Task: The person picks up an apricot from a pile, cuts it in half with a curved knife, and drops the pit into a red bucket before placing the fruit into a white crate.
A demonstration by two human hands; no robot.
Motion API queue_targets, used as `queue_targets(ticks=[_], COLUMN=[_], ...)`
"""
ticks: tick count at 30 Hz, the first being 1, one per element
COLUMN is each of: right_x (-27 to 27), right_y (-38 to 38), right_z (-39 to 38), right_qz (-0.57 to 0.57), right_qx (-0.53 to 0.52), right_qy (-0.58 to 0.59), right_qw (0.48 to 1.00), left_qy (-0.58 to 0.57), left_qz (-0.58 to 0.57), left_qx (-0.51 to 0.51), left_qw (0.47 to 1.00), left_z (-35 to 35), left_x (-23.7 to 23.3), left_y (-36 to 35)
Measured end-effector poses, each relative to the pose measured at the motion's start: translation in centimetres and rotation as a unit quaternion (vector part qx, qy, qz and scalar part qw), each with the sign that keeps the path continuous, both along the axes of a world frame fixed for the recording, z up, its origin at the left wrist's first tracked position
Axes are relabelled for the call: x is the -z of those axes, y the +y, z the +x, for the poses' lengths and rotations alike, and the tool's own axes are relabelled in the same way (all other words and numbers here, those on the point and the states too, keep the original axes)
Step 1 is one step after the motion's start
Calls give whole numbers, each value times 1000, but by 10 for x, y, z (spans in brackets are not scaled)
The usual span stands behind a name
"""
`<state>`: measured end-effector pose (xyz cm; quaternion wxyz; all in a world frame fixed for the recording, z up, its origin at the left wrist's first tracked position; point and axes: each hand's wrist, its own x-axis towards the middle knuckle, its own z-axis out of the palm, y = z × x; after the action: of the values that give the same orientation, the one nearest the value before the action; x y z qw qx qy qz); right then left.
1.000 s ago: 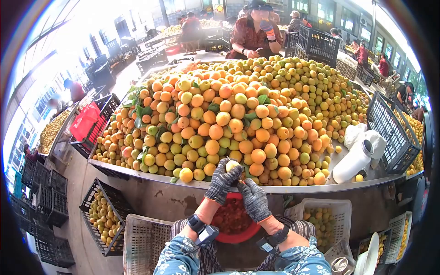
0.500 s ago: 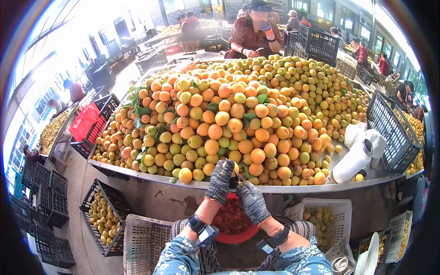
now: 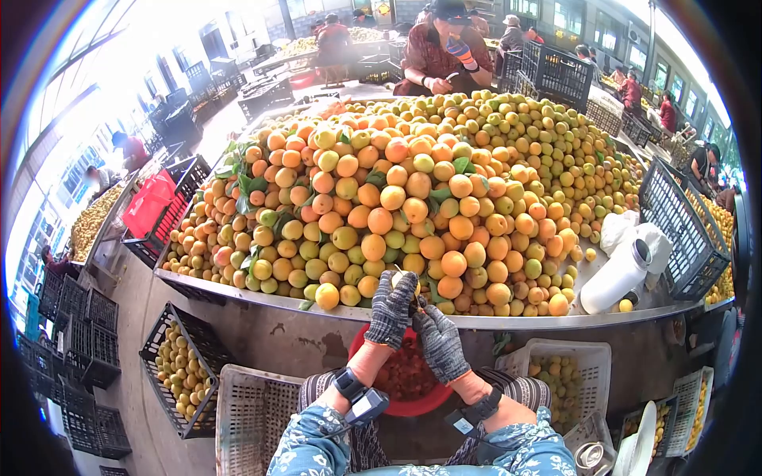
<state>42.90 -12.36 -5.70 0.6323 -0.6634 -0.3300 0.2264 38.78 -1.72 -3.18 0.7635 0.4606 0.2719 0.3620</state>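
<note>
My left hand (image 3: 392, 308), in a grey knitted glove, is closed around a pale yellow apricot (image 3: 406, 283) at the table's front edge. Fingers hide most of the fruit. Close beside it, my right hand (image 3: 440, 343), gloved alike, is pinched on something small and dark, too covered to name. Both hands meet above a red basin (image 3: 431, 407) containing reddish-brown pieces. Just beyond them rises a large heap of apricots (image 3: 373, 222), orange to green, with some leaves among them.
A metal table rim (image 3: 238, 297) runs across in front of me. White crates (image 3: 252, 412) and a black crate (image 3: 178, 373) of fruit stand below. A white bottle (image 3: 615, 278) lies on the table's right. Across the heap sits another person (image 3: 444, 55).
The view has shifted slightly, so the heap sits a little further right. My hands stay together, and the apricot in my left hand shows more at the top.
</note>
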Motion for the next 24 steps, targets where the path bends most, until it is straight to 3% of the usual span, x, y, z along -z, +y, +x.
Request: queue_targets(ticks=[1,4,5,7,8,10,12,15,16,17,18,19,21,22,23,24], right_x=[2,1,-2,-7,-3,3,-4,5,10,12,13,12,7,0,-9,-22], right_y=[1,-1,-2,-5,-4,-1,-2,-2,-1,-2,-6,-9,-16,-19,-23,-28], right_z=[-1,-2,-2,-1,-1,-3,-6,-4,-3,2,11,16,18,18,20,25], right_qz=[34,32,32,29,28,82,105,127,130,130,65,-1,3,7,7,0], right_qx=[-18,-56,-57,-90,-90,-78,-84,-94,-99,-100,-115,-129,-101,-74,-77,-70], right_qy=[116,177,176,10,10,134,138,128,112,113,23,-68,-99,-130,-129,25], right_qw=[993,982,982,995,995,984,981,979,980,980,991,989,990,989,989,997], left_qy=[1,-1,-26,-51,-40,-27,-76,-95,-94,-63,-31,-31,-39,-42,-51,-33], left_qz=[0,38,23,8,-53,-114,-159,-182,-182,-104,-25,-25,28,-31,-129,-129], left_qx=[0,-2,23,47,77,107,123,153,153,102,49,49,-27,-25,6,29], left_qw=[1000,999,999,998,995,987,977,967,967,987,998,998,998,998,990,991], left_z=[0,1,1,0,-1,0,3,-7,-4,3,6,5,4,0,-7,-8], left_x=[2,15,20,29,33,40,45,9,22,46,59,55,44,35,16,16], left_y=[1,7,10,12,11,12,12,2,6,14,18,20,33,40,38,43])
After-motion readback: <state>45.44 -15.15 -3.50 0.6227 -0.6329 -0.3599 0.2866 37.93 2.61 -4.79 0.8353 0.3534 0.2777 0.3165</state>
